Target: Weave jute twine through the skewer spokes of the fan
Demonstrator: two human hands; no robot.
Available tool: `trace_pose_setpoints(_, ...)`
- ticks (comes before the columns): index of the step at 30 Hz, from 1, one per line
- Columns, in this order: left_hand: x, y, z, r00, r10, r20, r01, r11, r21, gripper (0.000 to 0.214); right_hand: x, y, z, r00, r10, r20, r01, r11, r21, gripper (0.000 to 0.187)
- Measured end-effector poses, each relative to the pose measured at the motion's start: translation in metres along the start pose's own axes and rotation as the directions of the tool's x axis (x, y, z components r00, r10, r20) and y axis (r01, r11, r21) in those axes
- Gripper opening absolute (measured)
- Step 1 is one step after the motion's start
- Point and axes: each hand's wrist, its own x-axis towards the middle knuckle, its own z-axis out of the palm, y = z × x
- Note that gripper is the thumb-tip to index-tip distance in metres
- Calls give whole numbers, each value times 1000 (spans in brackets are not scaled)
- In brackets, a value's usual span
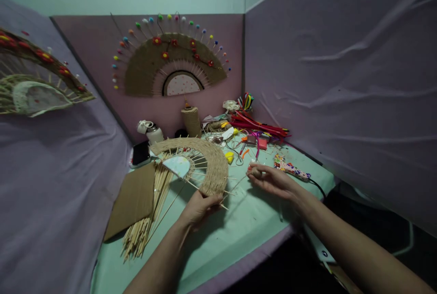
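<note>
My left hand (202,208) grips the lower right end of a half-round woven fan (216,162), thumb on top near the stick ends. The fan has thin wooden sticks, a wide band of woven twine and a pale blue half-circle (177,165) at its centre. To the right, my right hand (271,180) is closed around a small ball of twine (256,172). A strand of twine (240,182) runs from the ball to the fan's edge by my left hand.
Wooden sticks (136,237) and a cardboard sheet (133,198) lie at left. Behind stand a twine spool (191,121) and a white bottle (155,134). Red pipe cleaners (256,123) and a patterned glue gun (292,169) lie right. A decorated fan (139,73) hangs on the back wall.
</note>
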Motion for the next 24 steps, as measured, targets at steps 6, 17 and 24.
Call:
trace_pose_setpoints(6,5,-7,2,982,183,-40,-167,954,251,26,42,-20,30,967,249,-46,-228,936,270,11)
trace_pose_setpoints(17,6,3,-8,917,348,-197,-270,902,336,27,136,-128,94,999,-4,-39,10,990,139,17)
trace_pose_setpoints(24,3,7,0,916,338,-218,-256,907,334,27,167,-214,120,918,-394,-50,335,836,-435,14)
